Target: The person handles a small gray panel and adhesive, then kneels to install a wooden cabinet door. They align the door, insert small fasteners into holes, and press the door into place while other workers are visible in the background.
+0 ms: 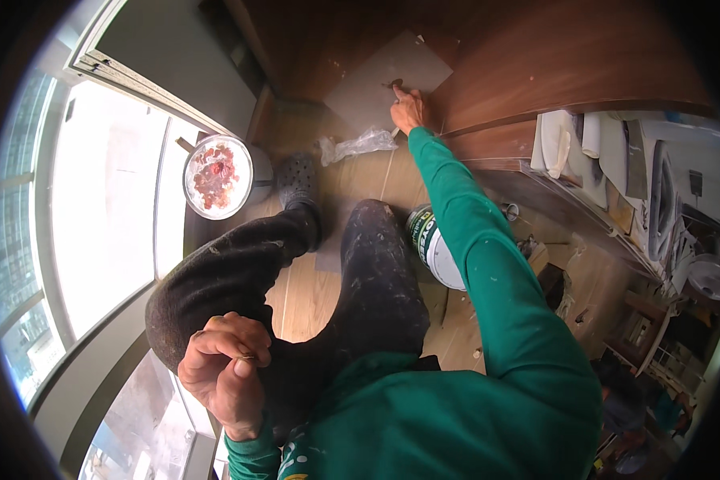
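Observation:
My left hand [222, 370] is raised over my left thigh, thumb and fingers pinched on a tiny brownish bit [248, 357], too small to name. My right arm stretches far forward. At its end my right hand [409, 110] has its index finger extended and the other fingers partly curled; it holds nothing that I can see. That fingertip meets a small dark brown patch or piece [394, 83] on a pale grey square sheet [368, 80]. The sheet lies against reddish-brown wood.
Crumpled clear plastic [358, 146] lies on the wood floor [300, 300]. A bucket [218, 177] with reddish, whitish contents stands at left by a bright window. A white-and-green tub [442, 260] sits under my right arm. Shelves [608, 216] with papers and clutter line the right side.

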The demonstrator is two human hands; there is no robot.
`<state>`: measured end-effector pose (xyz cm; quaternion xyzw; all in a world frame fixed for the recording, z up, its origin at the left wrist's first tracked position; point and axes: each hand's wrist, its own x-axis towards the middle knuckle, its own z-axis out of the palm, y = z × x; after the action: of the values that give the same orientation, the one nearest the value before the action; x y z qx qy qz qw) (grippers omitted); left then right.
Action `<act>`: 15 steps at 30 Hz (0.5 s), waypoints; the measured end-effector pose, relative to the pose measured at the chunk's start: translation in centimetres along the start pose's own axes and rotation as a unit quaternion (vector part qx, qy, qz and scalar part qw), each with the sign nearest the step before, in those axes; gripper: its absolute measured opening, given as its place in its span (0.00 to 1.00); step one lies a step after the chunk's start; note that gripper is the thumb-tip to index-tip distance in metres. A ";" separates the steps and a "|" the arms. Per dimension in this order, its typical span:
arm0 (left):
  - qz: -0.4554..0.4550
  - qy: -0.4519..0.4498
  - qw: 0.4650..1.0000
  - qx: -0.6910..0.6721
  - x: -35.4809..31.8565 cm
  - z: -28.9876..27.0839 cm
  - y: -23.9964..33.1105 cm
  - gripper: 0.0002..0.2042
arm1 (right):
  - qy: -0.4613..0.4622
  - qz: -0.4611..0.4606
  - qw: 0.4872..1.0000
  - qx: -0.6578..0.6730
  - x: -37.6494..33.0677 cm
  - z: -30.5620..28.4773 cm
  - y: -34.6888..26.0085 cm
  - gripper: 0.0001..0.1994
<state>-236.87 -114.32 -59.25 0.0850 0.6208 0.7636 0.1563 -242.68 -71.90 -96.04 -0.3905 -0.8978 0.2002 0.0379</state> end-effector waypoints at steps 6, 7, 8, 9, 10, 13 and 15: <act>-0.005 0.003 1.000 0.004 0.2 0.1 -0.2 0.09 | 0.029 -0.030 0.999 0.010 -0.6 0.3 0.3 0.26; -0.005 0.003 1.000 0.005 0.2 0.1 -0.2 0.09 | 0.018 -0.019 0.999 0.027 -0.3 0.2 0.4 0.26; -0.006 0.002 1.000 0.006 0.2 0.1 -0.2 0.09 | 0.007 -0.009 0.999 0.044 -0.2 0.1 0.5 0.26; -0.005 0.003 1.000 0.008 0.1 0.1 -0.1 0.09 | 0.002 -0.002 0.998 0.055 -0.2 -0.1 0.2 0.25; -0.004 0.004 1.000 0.010 0.0 0.1 0.0 0.08 | -0.003 0.004 0.998 0.066 -0.3 -0.4 -0.1 0.25; -0.004 -0.011 1.000 0.005 0.0 0.1 -0.1 0.08 | 0.002 0.003 0.999 0.045 0.2 -0.5 0.6 0.24; 0.000 -0.013 1.000 0.006 -0.1 0.0 -0.1 0.08 | -0.006 0.006 1.000 0.017 0.3 -0.4 0.2 0.24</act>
<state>-236.72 -114.31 -59.30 0.0955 0.6232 0.7587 0.1640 -242.71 -71.41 -95.74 -0.3941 -0.8920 0.2180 0.0381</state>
